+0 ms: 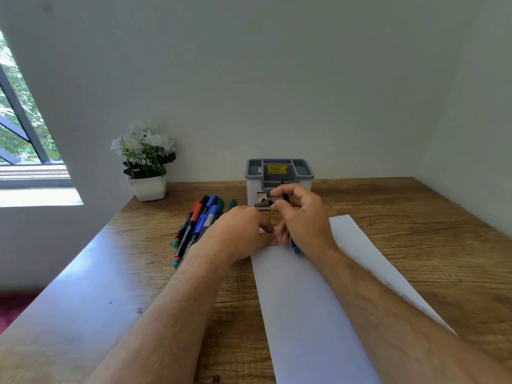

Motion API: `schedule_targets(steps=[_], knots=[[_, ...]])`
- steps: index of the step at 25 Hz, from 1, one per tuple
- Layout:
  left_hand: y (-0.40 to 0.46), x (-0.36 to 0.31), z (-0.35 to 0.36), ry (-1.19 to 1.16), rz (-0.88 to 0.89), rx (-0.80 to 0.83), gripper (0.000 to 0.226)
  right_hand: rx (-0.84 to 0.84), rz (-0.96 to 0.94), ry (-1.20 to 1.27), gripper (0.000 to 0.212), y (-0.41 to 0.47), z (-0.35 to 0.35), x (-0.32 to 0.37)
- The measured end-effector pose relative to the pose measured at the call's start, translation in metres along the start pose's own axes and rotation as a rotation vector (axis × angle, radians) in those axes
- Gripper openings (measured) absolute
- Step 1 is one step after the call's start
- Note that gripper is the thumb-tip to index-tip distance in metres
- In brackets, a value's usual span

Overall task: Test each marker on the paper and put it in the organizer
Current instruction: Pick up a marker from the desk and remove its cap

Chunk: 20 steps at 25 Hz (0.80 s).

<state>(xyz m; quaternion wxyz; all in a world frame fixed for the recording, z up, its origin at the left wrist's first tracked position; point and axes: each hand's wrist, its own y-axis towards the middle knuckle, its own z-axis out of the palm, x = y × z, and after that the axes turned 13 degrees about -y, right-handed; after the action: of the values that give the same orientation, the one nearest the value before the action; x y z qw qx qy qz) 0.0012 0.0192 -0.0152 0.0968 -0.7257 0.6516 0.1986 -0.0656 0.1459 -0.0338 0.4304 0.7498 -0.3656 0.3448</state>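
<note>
A white sheet of paper lies on the wooden table, running from the near edge toward the organizer. My right hand grips a dark marker with a blue end that points down at the paper's far end. My left hand rests on the paper's far left corner, fingers bent against the sheet. A grey and white organizer with several compartments stands just behind my hands; a yellow price sticker shows inside it. A pile of red, blue and green markers lies left of my left hand.
A white pot of white flowers stands at the back left of the wooden table, by the wall. A window is at the far left. The wall runs close behind the organizer.
</note>
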Motion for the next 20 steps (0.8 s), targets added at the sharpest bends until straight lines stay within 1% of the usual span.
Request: schedule_targets(steps=[1,2,4,5,7,9,11,12,13,15,16,17,20], knots=[[0.001,0.000,0.000,-0.010,-0.007,0.010,0.024,-0.015,0.018,0.019,0.019,0.000,0.000,-0.002],[0.003,0.000,0.000,-0.020,-0.018,0.019,0.025,-0.025,0.042,0.034,0.020,0.001,-0.002,-0.003],[0.004,-0.001,-0.002,-0.039,-0.042,0.017,0.018,-0.020,0.089,0.083,0.029,0.005,-0.004,-0.001],[0.003,-0.002,-0.002,-0.049,-0.050,0.011,0.015,-0.013,0.099,0.097,0.030,0.007,-0.004,0.001],[0.002,-0.003,-0.003,-0.049,-0.040,0.015,0.024,-0.019,0.080,0.064,0.022,0.010,-0.001,0.007],[-0.001,-0.003,-0.004,-0.042,-0.027,0.021,0.031,-0.044,0.038,0.061,0.006,0.008,0.003,0.008],[-0.002,-0.002,-0.007,-0.043,-0.026,-0.004,0.029,-0.061,0.037,0.115,0.027,0.003,0.006,0.007],[-0.003,-0.001,-0.010,-0.054,-0.038,-0.037,0.025,-0.045,0.049,0.145,0.033,0.001,0.006,0.006],[-0.004,0.001,-0.014,-0.075,-0.060,-0.082,0.021,-0.025,0.056,0.163,0.030,0.001,0.005,0.005],[-0.001,0.002,-0.026,-0.131,-0.129,-0.167,0.016,0.009,0.052,0.169,0.013,0.002,0.004,0.006],[0.003,0.002,-0.032,-0.152,-0.169,-0.171,0.016,0.023,0.050,0.172,0.010,0.003,0.004,0.006],[0.007,0.002,-0.038,-0.151,-0.203,-0.141,0.016,0.040,0.041,0.169,0.011,0.003,0.004,0.006],[0.018,0.001,-0.045,-0.076,-0.264,0.017,0.017,0.098,0.036,0.103,0.015,0.002,0.008,0.004]])
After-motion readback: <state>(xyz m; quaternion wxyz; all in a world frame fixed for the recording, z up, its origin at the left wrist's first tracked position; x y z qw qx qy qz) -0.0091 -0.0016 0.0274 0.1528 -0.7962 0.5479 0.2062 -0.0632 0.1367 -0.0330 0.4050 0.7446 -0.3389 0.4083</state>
